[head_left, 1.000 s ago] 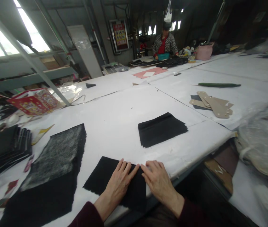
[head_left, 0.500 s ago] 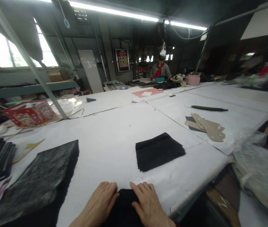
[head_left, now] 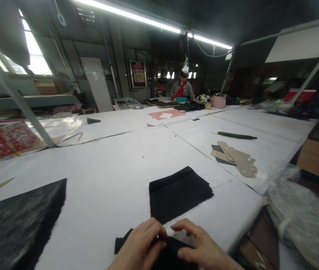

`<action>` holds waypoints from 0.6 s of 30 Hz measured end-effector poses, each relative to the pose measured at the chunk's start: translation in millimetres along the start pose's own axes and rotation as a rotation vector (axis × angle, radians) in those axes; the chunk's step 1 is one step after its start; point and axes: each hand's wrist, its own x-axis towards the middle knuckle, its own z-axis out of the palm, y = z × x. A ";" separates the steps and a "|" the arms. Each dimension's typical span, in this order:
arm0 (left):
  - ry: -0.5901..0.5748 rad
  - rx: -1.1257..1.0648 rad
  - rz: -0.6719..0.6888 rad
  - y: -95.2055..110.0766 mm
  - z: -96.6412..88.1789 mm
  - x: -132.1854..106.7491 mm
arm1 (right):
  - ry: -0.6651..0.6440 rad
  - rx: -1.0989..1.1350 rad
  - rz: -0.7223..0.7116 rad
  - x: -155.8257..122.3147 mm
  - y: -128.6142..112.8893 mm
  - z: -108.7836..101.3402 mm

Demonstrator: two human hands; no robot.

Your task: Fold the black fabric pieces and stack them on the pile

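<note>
My left hand (head_left: 145, 242) is closed on a black fabric piece (head_left: 173, 258) at the bottom of the view, its thumb and fingertips pinching near the upper edge. Over the right part of the same cloth, my right hand (head_left: 200, 243) is open, thumb and index finger curved and apart. A corner of black cloth (head_left: 119, 244) sticks out to the left of my left hand. Just beyond my fingers lies a flat stack of black fabric pieces (head_left: 180, 191) with uneven edges. The lower part of the held cloth is cut off by the frame.
A thick pile of dark fabric (head_left: 24, 221) lies at left on the white table (head_left: 100, 198). Beige templates (head_left: 236, 157) and a long green cucumber-like object (head_left: 236, 135) lie at right. Clear plastic (head_left: 302, 213) hangs beside the right edge. A person (head_left: 182, 90) stands at the far end.
My hands have moved right and come closer together at the cloth; the left now pinches it, while the right has spread its thumb and index finger. The view has turned slightly right.
</note>
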 end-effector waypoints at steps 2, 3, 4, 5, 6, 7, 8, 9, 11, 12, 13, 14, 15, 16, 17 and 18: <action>-0.045 -0.008 0.070 2.5 2.5 9.4 | -0.058 0.073 0.014 -0.4 -1.6 -12.5; -0.063 -0.009 0.078 2.0 3.0 13.2 | -0.107 0.122 0.052 -0.2 -2.3 -18.2; -0.077 -0.013 0.065 0.3 2.6 16.8 | -0.146 0.169 0.097 0.8 -3.6 -24.6; -0.082 -0.020 0.033 -2.3 1.4 20.4 | -0.171 0.198 0.132 2.7 -5.5 -32.0; -0.082 -0.029 -0.016 -5.6 -0.4 24.6 | -0.173 0.195 0.149 5.8 -8.5 -40.9; -0.076 -0.040 -0.078 -9.5 -2.6 29.5 | -0.158 0.152 0.149 10.5 -12.3 -51.4; -0.070 -0.054 -0.146 -13.5 -4.7 35.4 | -0.136 0.069 0.132 16.8 -17.0 -63.2; -0.060 -0.068 -0.218 -17.7 -6.2 42.3 | -0.111 -0.046 0.099 24.8 -22.2 -75.7; -0.026 -0.086 -0.337 -26.5 -6.3 59.4 | -0.068 -0.312 0.004 45.7 -32.0 -99.8; 0.005 -0.080 -0.373 -31.1 -4.6 69.1 | -0.040 -0.443 -0.050 58.1 -35.6 -109.7; 0.051 -0.055 -0.393 -36.0 -2.0 79.1 | -0.003 -0.580 -0.097 71.4 -37.8 -117.3; 0.104 -0.006 -0.400 -41.3 1.1 89.0 | 0.046 -0.718 -0.133 85.1 -38.4 -122.1; 0.163 0.063 -0.399 -46.8 4.5 98.6 | 0.102 -0.842 -0.153 98.7 -37.3 -124.3; 0.223 0.143 -0.390 -52.7 7.7 107.3 | 0.157 -0.945 -0.158 111.8 -34.6 -123.8; 0.279 0.220 -0.378 -58.7 10.6 115.0 | 0.208 -1.025 -0.155 124.1 -30.2 -121.3; 0.323 0.278 -0.368 -64.9 13.1 121.5 | 0.251 -1.074 -0.151 135.2 -24.5 -117.1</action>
